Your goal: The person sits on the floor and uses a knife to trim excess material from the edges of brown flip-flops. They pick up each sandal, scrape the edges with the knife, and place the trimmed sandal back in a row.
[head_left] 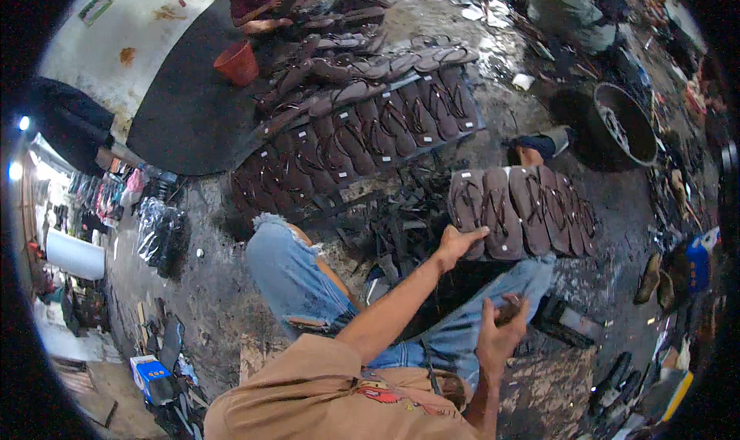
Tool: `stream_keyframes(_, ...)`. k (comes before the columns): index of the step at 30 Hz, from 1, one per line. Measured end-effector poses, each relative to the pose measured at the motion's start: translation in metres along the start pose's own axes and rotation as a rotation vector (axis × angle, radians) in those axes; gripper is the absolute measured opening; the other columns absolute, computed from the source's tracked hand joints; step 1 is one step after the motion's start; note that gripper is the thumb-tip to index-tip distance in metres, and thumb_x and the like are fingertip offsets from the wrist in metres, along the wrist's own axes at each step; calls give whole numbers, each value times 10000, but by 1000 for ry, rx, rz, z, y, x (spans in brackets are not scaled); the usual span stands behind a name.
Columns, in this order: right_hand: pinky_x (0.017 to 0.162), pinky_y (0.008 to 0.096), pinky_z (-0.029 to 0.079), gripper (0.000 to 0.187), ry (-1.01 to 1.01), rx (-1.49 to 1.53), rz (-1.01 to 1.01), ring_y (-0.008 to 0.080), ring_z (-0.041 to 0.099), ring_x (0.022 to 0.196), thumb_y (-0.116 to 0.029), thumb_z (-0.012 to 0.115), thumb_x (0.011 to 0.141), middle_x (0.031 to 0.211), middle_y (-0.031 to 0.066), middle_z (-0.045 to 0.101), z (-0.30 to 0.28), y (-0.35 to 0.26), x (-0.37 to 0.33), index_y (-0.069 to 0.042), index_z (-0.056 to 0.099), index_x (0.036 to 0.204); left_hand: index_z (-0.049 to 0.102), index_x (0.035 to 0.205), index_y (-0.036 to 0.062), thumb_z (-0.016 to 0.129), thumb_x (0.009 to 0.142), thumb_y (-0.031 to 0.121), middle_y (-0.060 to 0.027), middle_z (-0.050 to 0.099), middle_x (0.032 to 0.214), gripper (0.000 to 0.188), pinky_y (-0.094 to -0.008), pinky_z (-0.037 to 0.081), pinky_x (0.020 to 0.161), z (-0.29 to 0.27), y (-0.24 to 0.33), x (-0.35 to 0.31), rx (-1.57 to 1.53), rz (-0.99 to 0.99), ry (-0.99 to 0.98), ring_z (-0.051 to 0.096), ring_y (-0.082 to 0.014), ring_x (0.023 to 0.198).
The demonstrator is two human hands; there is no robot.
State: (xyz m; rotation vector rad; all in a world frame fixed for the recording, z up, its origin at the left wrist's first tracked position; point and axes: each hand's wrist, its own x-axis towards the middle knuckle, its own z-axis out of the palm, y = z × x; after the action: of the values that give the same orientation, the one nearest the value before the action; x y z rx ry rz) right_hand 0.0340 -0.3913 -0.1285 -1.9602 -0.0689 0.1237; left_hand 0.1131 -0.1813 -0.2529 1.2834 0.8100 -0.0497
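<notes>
Sandals, long row (374, 141): beyond the left hand (459, 246) and to its left, side by side.
Left hand: thumb over the near ends of the leftmost sandals; fingers hidden, closure cannot be told.
Short row (532, 209): ahead and right of that thumb; an uneven push could skew it.
Right hand (501, 326): fingers part-curled near something dark (509, 310); cannot tell if held; a loose grip could drop it.

From the wearer's head, 1 wide fisheye view looks down past the tan shirt (289, 382), near above the left hand (458, 247) and right hand (501, 332), facing forward across rows of sandals (379, 135).
</notes>
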Motion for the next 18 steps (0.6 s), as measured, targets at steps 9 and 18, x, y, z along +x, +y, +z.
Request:
stream_keyframes(9, 496, 222, 375, 275, -208, 188, 96, 49, 448, 586, -182, 587, 1032, 770, -35, 499, 3, 28, 26, -77, 525, 1279, 639, 1047, -154, 772, 768, 651, -347, 683, 1071, 863, -489, 536, 891, -13, 49, -1, 547, 177, 487, 679, -456, 1050)
stream_keyframes(18, 633, 368, 473, 251, -548, 85, 208, 220, 576, 676, -264, 585, 1037, 810, 152, 646, 25, -7, -15, -15, 588, 1004, 665, 1021, 49, 662, 964, 463, -33, 678, 794, 418, -344, 477, 471, -73, 104, -73, 137, 22, 156, 651, -165, 622)
